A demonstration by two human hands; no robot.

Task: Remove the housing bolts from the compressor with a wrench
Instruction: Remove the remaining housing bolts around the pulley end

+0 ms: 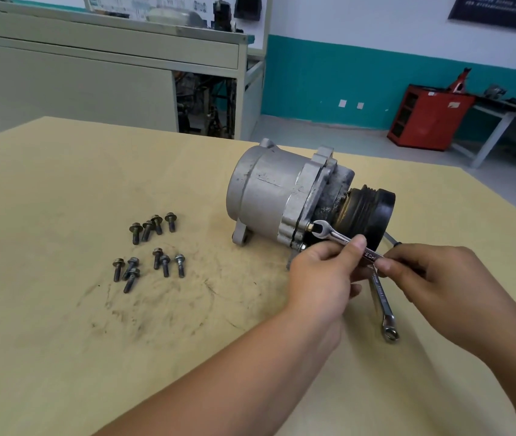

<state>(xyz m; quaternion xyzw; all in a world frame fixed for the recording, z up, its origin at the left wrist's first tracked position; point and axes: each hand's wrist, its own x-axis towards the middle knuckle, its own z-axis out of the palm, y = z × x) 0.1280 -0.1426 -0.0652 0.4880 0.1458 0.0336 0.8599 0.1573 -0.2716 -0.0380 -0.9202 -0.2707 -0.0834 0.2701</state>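
The compressor (282,196) lies on its side on the tan table (61,309), right of the middle and just beyond my hands. Its long axis runs left to right, with the plain rear end facing left and the black pulley (370,212) facing right and slightly toward me. I judge it heavy and rigid cast metal, stable enough on its mounting ears but round enough to roll if I pull hard, so the grey barrel is the place to brace it. The wrench (335,236) is slim, stiff, polished steel, probably slippery, and best held far out on the shank for leverage. Its open end sits on the housing bolt (310,227) at the near flange, and its shank slopes down and to the right toward me. My left hand (319,278) pinches the middle of the shank under the thumb, and my right hand (439,275) pinches the outer end with its fingertips. A second wrench (382,303) lies flat below them, ring end nearest me. The loose bolts (153,247) lie in clusters well to the left; they are small, hard and likely to roll.
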